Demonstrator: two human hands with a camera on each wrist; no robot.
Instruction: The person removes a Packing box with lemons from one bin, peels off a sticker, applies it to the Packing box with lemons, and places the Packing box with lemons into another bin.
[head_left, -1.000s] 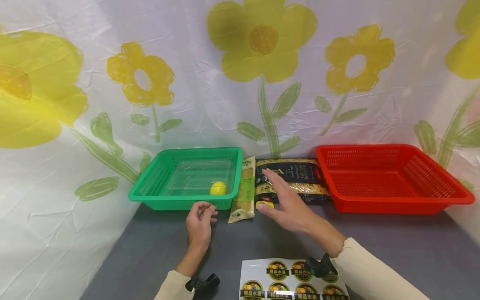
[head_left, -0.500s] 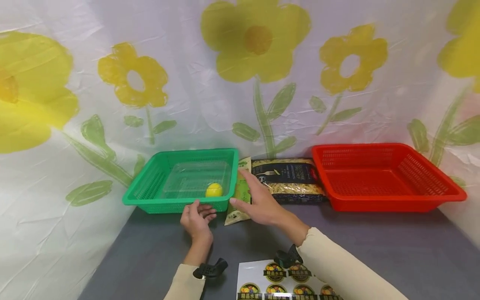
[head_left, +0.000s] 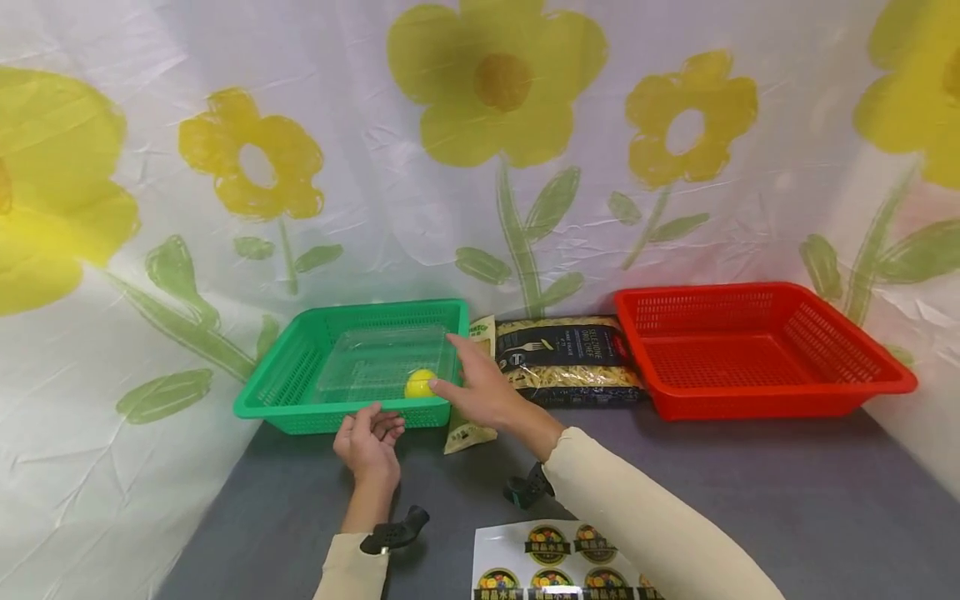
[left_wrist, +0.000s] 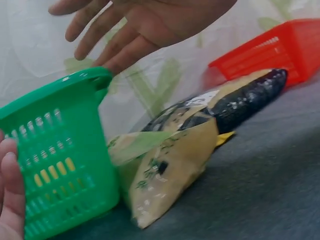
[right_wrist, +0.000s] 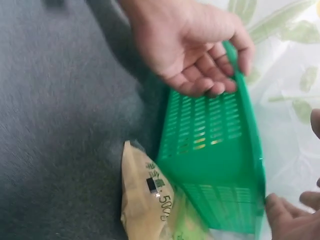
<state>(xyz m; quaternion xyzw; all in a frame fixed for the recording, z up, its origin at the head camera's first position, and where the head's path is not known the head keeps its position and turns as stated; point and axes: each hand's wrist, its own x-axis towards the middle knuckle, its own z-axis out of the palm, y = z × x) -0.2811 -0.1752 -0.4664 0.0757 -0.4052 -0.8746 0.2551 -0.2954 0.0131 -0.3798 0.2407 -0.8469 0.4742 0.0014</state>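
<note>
A green plastic basket [head_left: 273, 410] stands at the back left, holding a clear plastic container [head_left: 382, 354] and a smooth, round yellow object [head_left: 418, 383]. At its front wall is my left hand [head_left: 371, 450], thumb over the rim and fingers curled below it against the slotted side. My right hand [head_left: 483, 387] is at the basket's right rim, its fingers spread and mostly straight, nothing held in it. In the right wrist view the left hand [right_wrist: 200, 55] shows its thumb hooked past the green rim.
Beside the basket lies a beige and green packet [head_left: 468, 435], partly hidden by the right hand. A black pasta bag [head_left: 562, 354] lies between it and a red basket [head_left: 780, 400]. A sticker sheet [head_left: 510, 542] is at the table's front.
My right hand has moved left from above the pasta bag to the green basket's right rim. My left hand has shifted up onto the front rim. The head view has turned slightly.
</note>
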